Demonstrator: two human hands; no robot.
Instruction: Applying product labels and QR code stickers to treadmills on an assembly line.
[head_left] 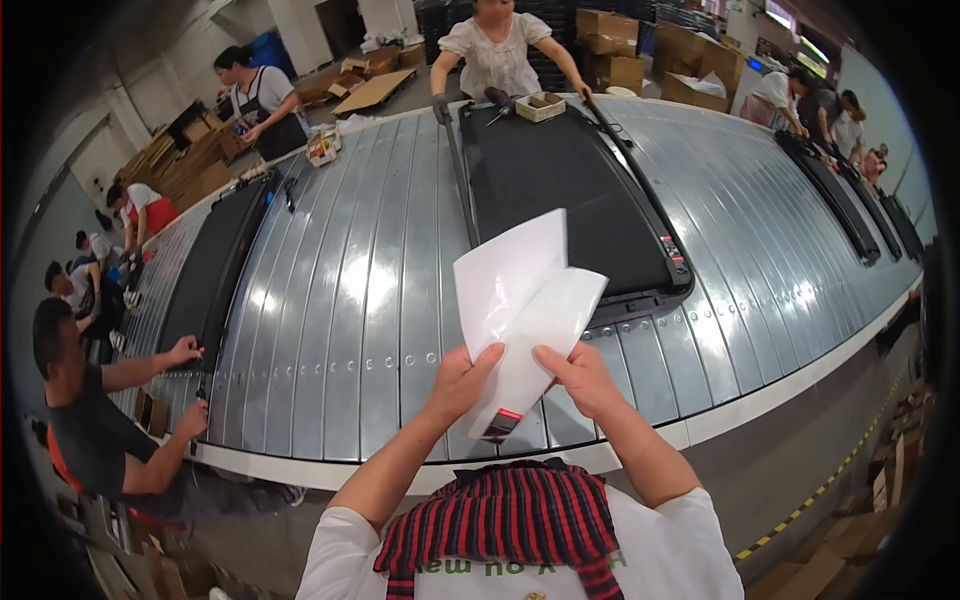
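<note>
We have the white sheets [510, 325] in front of us, held up over the near side of the slatted metal surface [330, 300], their tops overlapping our view of the black panel [560, 190]. Our left hand [465, 380] is grasping their left edge and our right hand [582, 378] the right edge, each grip with its thumb on top; the fingers beneath are mostly hidden. The upper ends fan apart into two leaves, and a red-and-black patch [503, 423] shows near the lower end. We cannot tell whether they are paper or thin plastic. To handle them well, we should probably press lightly, since a hard pinch could crease them, and keep both thumbs level so neither leaf slips. One grip could steady the stack while the other squares the splayed leaves, well clear of the panel's side rail [640, 185].
</note>
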